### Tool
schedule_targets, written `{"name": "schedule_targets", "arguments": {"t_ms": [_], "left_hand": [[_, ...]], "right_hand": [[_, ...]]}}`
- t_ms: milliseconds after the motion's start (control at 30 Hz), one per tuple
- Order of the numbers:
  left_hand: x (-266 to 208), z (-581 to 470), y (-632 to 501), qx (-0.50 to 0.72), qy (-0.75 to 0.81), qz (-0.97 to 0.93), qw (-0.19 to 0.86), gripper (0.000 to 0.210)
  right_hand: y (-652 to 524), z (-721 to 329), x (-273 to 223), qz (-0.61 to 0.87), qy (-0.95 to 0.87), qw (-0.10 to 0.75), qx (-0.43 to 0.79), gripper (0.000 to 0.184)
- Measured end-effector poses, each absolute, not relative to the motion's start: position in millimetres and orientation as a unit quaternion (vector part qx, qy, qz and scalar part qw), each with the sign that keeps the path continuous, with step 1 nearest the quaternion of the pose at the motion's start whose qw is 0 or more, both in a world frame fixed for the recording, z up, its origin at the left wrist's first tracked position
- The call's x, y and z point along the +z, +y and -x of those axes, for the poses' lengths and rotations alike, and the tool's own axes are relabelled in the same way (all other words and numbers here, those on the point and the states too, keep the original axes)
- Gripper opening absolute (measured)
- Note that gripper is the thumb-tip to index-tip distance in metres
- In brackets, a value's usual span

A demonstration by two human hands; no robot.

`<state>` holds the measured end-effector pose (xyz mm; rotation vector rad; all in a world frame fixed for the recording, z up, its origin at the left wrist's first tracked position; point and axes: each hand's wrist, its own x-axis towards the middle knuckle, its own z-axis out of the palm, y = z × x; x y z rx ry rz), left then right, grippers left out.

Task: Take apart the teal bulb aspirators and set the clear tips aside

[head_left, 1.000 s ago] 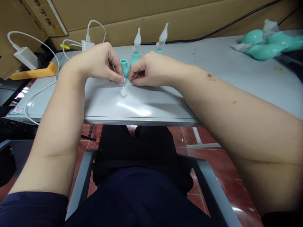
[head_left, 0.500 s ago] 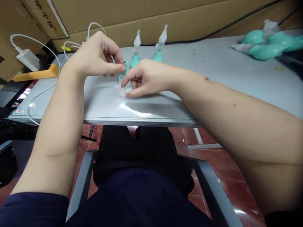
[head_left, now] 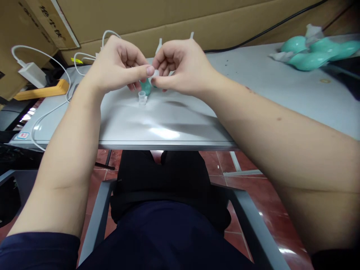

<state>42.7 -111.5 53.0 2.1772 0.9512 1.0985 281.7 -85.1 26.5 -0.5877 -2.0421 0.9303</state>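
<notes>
My left hand (head_left: pixel 126 69) is closed with curled fingers around the upper part of a mint-green squeeze bulb (head_left: pixel 145 87), whose top is hidden behind my thumb. Between the thumb and fingers of my right hand (head_left: pixel 182 65) is a small white plastic piece (head_left: pixel 155 74), held right beside my left thumb tip. Just in front of the bulb, a small clear plastic tube (head_left: pixel 142 96) stands on the table. Behind my hands, two white nozzle tips show, the left tip (head_left: pixel 160 44) and the right tip (head_left: pixel 192 35); what is below them is mostly covered.
Several mint-green bulbs (head_left: pixel 312 52) in clear wrapping lie at the table's (head_left: pixel 253 93) back right. An orange power strip (head_left: pixel 45 90) with a white charger (head_left: pixel 33 72) and white cables is at the left. A cardboard wall (head_left: pixel 230 22) and a black cable (head_left: pixel 264 28) run along the back.
My right hand has lifted the small white piece off the table and moved up and back toward my left hand. My left hand has shifted slightly right. The clear tube stays standing.
</notes>
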Motion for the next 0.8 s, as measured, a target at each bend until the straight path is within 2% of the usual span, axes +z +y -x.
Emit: {"name": "schedule_targets", "arguments": {"t_ms": [167,333,433,667,800], "left_hand": [[51,-42,-108,0.374,0.392,-0.783,0.307,0.050],[44,-39,-97,0.450,0.350,-0.763,0.305,0.050],[37,-37,-87,0.478,0.341,-0.757,0.287,0.041],[34,-33,-79,0.480,0.299,-0.779,0.270,0.043],[39,-38,-88,0.472,0.293,-0.790,0.259,0.044]], "right_hand": [[-82,-275,23,0.212,-0.800,0.450,0.336,0.019],[-85,-272,26,0.186,-0.711,0.504,0.454,0.030],[-84,-271,23,0.179,-0.664,0.526,0.500,0.022],[-82,-272,20,0.228,-0.638,0.485,0.553,0.008],[-83,-273,21,0.230,-0.647,0.485,0.542,0.012]]}}
